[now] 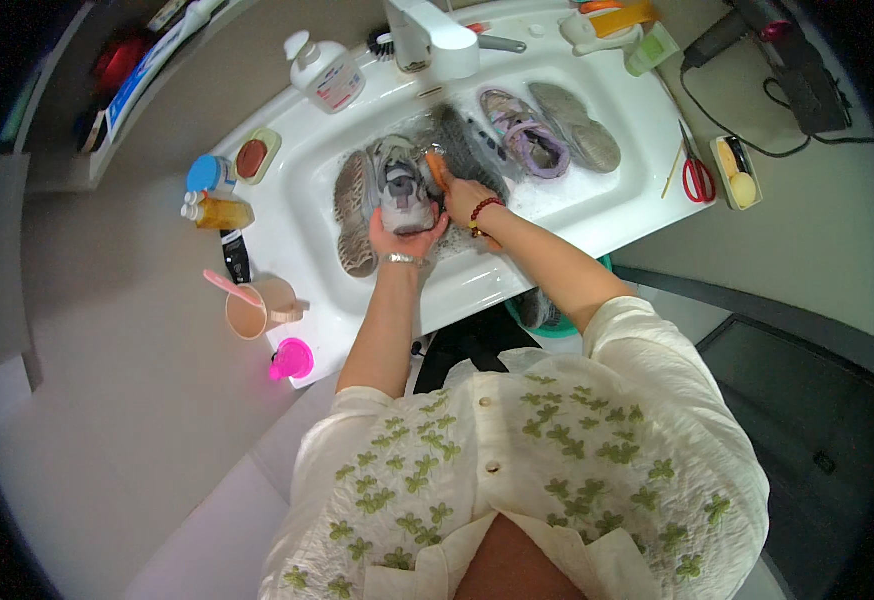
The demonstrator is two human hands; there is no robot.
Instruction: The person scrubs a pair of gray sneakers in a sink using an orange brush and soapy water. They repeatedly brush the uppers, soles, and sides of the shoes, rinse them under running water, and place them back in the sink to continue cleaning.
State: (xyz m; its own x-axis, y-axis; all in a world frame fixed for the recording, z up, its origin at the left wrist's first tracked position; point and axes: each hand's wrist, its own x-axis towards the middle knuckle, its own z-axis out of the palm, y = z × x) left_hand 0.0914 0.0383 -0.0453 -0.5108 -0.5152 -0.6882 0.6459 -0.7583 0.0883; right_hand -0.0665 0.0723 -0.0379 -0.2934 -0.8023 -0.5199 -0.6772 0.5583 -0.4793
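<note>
My left hand (pixel 404 236) cups the heel of a grey and white sneaker (pixel 403 187) over the washbasin (pixel 482 277). An orange brush (pixel 434 166) is in my right hand (pixel 468 201), against the sneaker's right side; its bristles are hidden. Left of the held sneaker rests a shoe with a patterned beige sole (pixel 354 217). A dark grey shoe (pixel 470 146) lies just beyond my right hand. Farther right are a lilac-trimmed sneaker (pixel 524 135) and a shoe with a pale grey sole (pixel 578 129). Suds and water surround the shoes.
A white faucet (pixel 437 37) overhangs the basin's back. A pump bottle (pixel 324 71), soap dish (pixel 258 155) and beige mug (pixel 257 309) line the left rim. Red-handled scissors (pixel 697 176) lie on the right rim. Below the front edge stands a green tub (pixel 560 328) containing dark items.
</note>
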